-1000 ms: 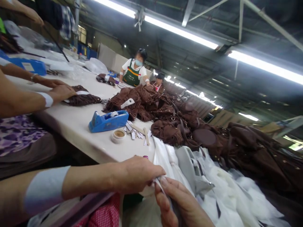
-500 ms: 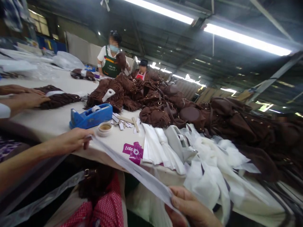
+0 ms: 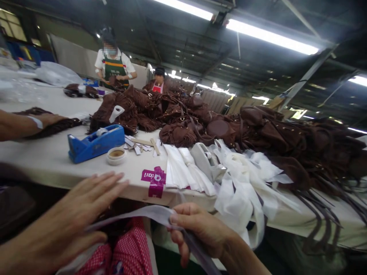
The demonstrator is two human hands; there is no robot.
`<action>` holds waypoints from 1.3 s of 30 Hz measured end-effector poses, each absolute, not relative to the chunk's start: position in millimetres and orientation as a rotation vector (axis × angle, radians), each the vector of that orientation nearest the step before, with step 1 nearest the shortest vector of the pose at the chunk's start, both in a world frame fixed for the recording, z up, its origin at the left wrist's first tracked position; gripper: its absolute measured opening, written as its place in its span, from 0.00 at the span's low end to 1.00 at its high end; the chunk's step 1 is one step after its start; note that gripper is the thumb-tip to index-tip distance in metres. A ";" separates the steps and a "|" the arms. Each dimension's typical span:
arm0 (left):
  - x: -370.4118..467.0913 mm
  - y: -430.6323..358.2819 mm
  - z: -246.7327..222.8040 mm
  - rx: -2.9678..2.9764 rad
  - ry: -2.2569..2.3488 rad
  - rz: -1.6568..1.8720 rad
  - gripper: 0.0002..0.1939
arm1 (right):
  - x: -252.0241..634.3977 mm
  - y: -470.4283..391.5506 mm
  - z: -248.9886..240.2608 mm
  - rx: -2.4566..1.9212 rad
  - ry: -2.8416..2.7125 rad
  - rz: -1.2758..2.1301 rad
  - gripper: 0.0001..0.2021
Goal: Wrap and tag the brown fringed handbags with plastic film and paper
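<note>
My right hand [image 3: 200, 227] pinches a thin, translucent white strip [image 3: 147, 214] between thumb and fingers, just off the table's front edge. From there the strip arches left towards my left hand [image 3: 77, 214], and its other end hangs down below my right wrist. My left hand is flat, its fingers stretched out and thumb apart, over the left part of the strip; whether the palm touches it is hidden. Beneath the strip, red checked cloth [image 3: 133, 248] covers my lap. Something dark brown there is mostly hidden behind my left hand.
On the table [image 3: 129, 194] are a blue tape dispenser [image 3: 96, 143], a round white tub [image 3: 116, 156], a grey tape dispenser [image 3: 205, 160], stacked white strips [image 3: 183, 170] and a heap of brown fringed bags [image 3: 177, 118]. At left a co-worker's arm [image 3: 20, 124] reaches in; another person [image 3: 114, 68] stands behind.
My left hand has let go of the strip's end and spread flat, moving down and nearer. My right hand has shifted left and up, and the taut strip has slackened. The view has swung right.
</note>
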State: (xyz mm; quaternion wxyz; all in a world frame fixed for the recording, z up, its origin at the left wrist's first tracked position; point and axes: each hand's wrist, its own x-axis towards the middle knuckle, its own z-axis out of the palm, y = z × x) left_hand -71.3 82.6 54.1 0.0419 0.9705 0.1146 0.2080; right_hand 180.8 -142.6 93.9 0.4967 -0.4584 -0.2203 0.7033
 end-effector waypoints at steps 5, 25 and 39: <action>14.3 21.3 71.5 2.802 0.133 0.470 0.19 | 158.0 -113.0 95.1 -1.104 -0.559 1.689 0.25; 9.6 1.9 38.3 1.409 0.211 0.103 0.19 | 162.5 -98.9 104.4 -0.765 -0.639 0.640 0.12; -70.5 39.4 76.5 1.058 0.172 -0.178 0.26 | 197.2 -84.0 51.6 -1.586 -1.699 0.653 0.09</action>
